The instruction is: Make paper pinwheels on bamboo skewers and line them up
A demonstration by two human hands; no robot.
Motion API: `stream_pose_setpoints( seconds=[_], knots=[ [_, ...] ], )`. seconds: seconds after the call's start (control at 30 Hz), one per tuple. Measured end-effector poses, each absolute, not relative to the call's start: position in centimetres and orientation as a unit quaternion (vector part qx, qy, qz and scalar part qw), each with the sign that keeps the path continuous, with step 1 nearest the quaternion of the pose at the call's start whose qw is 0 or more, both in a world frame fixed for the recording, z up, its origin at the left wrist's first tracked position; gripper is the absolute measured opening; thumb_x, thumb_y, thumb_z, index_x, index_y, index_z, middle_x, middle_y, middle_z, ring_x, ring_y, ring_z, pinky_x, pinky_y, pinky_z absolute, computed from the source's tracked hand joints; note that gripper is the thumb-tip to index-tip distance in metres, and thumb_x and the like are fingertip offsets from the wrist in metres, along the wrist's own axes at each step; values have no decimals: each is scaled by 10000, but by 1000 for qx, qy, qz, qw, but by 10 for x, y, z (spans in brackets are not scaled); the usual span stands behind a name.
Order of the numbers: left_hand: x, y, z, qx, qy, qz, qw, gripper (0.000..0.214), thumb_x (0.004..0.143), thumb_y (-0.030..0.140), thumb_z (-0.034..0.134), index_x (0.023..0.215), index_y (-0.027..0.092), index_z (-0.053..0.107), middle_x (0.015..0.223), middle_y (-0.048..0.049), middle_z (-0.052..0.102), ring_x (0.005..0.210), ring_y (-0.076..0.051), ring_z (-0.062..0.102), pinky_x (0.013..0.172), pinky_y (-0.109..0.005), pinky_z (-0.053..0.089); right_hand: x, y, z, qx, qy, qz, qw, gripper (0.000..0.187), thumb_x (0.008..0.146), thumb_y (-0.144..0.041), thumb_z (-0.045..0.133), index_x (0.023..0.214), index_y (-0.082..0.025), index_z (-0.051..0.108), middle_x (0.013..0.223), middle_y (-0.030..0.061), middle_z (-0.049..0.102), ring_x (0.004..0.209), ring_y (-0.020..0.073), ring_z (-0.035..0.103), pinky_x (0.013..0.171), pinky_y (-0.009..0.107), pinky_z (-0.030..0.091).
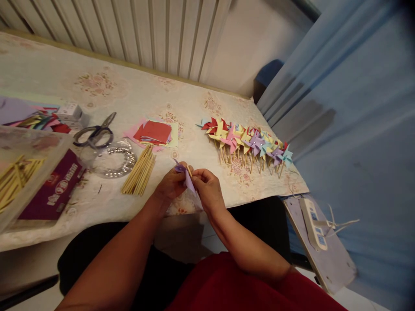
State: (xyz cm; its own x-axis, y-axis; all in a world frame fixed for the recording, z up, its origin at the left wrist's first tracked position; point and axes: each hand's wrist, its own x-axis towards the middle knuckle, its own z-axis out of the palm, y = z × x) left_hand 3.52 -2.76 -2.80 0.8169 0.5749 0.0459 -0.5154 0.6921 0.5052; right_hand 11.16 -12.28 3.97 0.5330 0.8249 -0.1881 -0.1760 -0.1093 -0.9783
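Note:
My left hand [171,185] and my right hand [209,190] meet over the table's front edge, both pinched on a small purple paper pinwheel [187,178] with a wooden stick [189,169] at its top. A bundle of bare wooden sticks [140,171] lies just left of my hands. A row of finished coloured pinwheels [248,142] on sticks lies to the right. A pile of cut paper squares [154,132], red on top, sits behind the sticks.
Scissors [94,133], a clear round container of pins [113,160], a dark red packet [55,185] and a clear plastic box [19,177] holding sticks lie on the left. A power strip [314,222] rests on a board at the lower right, beside a blue curtain [353,108].

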Motion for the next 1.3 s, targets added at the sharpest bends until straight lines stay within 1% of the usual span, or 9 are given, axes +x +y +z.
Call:
stream_pose_setpoints(
  seconds=[0.13,0.3,0.47,0.87,1.3],
  knots=[
    [35,-28,-29,249,67,301,918,323,619,172,822,683,171,506,672,42,546,562,-81,554,510,-180,438,111,-122,40,-625,-257,406,615,129,690,-289,669,786,-203,654,641,-43,614,552,106,518,559,244,416],
    [36,-28,-30,259,70,306,914,322,634,169,809,674,168,490,668,38,542,545,-76,537,496,-178,433,111,-121,37,-618,-252,409,622,128,679,-295,681,767,-208,652,628,-43,612,547,105,515,554,241,411],
    [36,-28,-28,264,79,305,912,320,655,184,800,669,168,480,667,37,540,560,-82,548,528,-195,461,111,-122,40,-631,-255,404,611,141,680,-321,691,765,-214,654,639,-35,627,556,117,530,552,250,425],
    [37,-29,-25,242,87,306,917,354,607,156,817,652,161,466,657,43,522,564,-77,546,529,-180,455,110,-122,42,-623,-249,401,624,148,663,-317,719,741,-210,651,625,-47,612,547,105,522,541,239,415],
    [37,-29,-26,247,84,310,914,328,624,162,814,651,165,487,648,41,517,568,-78,539,536,-185,450,109,-122,42,-629,-248,392,624,168,662,-344,727,746,-219,653,634,-41,615,559,111,526,537,236,416]
  ],
)
